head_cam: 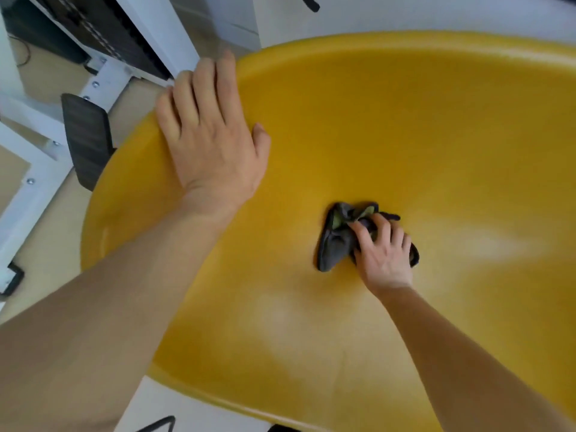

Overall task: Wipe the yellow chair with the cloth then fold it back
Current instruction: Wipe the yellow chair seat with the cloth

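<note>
While left hand (215, 145) rests flat on yellow chair (405, 135), right hand (385, 254) clutches cloth (335, 244).

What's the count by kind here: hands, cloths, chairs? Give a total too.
Hands: 2, the left hand flat on the chair rim, the right hand holding the cloth
Cloths: 1, the dark cloth, bunched on the seat
Chairs: 1, the yellow chair
Total: 4
</note>
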